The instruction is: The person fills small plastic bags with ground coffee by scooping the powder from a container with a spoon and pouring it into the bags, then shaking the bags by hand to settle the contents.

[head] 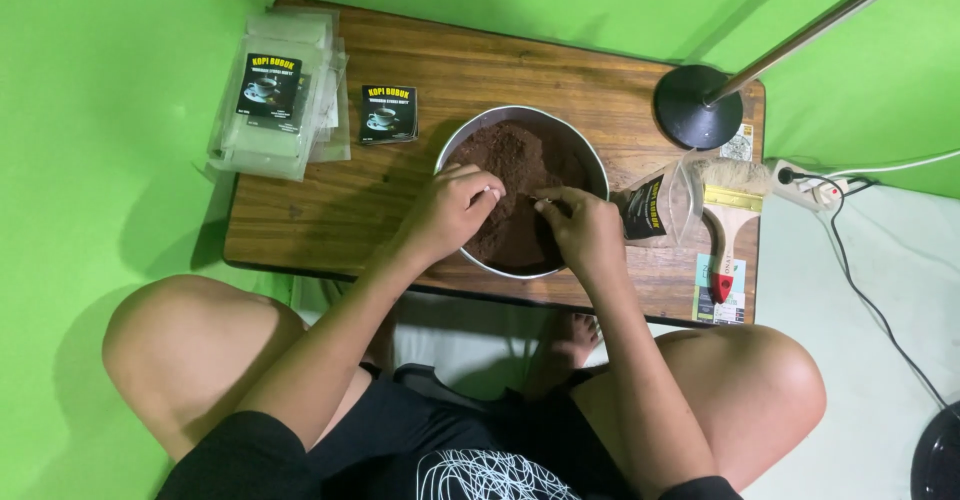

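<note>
A round metal bowl (590, 155) full of dark brown powder (520, 165) stands in the middle of a low wooden table (330, 210). My left hand (450, 210) rests over the bowl's near left rim, fingers curled, fingertips pinched together at the powder. My right hand (580, 225) hovers over the bowl's near right part, its fingers pinched on something small that I cannot make out. The two hands nearly meet above the powder.
A stack of clear pouches with black labels (275, 95) lies at the table's far left, a loose black label (388, 113) beside it. Right of the bowl lie a filled pouch (655, 205) and a paintbrush (728, 210). A lamp base (698, 105) and power strip (815, 190) sit far right.
</note>
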